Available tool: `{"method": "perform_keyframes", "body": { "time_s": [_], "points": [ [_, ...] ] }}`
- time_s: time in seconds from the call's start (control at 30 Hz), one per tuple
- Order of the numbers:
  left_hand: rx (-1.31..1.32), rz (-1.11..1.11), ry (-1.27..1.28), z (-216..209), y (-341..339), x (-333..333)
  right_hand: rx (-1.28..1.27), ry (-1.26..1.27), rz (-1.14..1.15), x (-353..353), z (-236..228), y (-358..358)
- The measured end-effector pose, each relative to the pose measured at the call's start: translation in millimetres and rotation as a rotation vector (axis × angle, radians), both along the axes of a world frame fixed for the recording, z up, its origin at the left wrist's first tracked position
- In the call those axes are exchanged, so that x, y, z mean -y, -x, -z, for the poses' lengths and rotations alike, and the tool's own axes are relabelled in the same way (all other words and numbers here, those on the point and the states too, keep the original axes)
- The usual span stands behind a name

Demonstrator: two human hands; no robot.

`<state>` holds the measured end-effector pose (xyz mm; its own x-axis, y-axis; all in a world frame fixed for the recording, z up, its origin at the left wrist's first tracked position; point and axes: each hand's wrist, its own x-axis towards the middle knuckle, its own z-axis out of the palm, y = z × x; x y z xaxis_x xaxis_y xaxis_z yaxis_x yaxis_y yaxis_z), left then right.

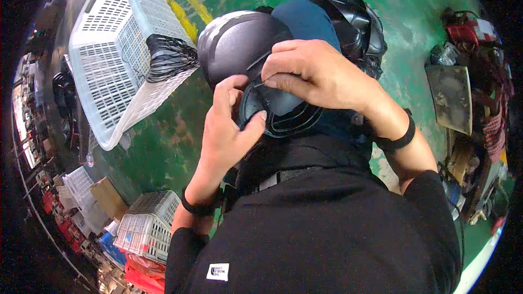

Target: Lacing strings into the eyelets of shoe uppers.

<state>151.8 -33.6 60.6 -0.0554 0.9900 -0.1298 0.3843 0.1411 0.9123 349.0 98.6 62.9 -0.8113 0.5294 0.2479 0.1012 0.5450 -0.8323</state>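
Observation:
A black, leather-like curved piece with small holes along its edge lies on my lap, below my knees. My left hand holds its left rim, thumb pressed on the edge and bent fingers on the far side. Above it, my right hand is closed, thumb and forefinger pinching a thin, needle-like thing whose tip points toward the piece. Whether thread runs from it is too small to tell. A smooth black pad covers my left knee; dark blue cloth shows on the right knee.
A large white plastic crate stands at the left, a bundle of black cords hanging over its edge. Shiny black pieces are heaped beyond my right knee. Another crate sits at lower left, a worn board at right.

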Motion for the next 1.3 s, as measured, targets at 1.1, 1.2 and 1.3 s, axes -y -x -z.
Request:
{"method": "perform_keyframes", "body": {
  "time_s": [1.1, 1.2, 1.3],
  "points": [
    [-0.236, -0.172, -0.315, 23, 20, -27, 0.099, -0.189, 0.370, 19, 13, -13],
    [0.500, -0.373, -0.403, -6, 70, -50, 0.329, 0.419, 0.309, 11, 10, -45],
    [1.470, -0.201, -0.383, -37, 135, -49, 0.403, 0.373, -0.049, -3, 11, -96]
  ]
}}
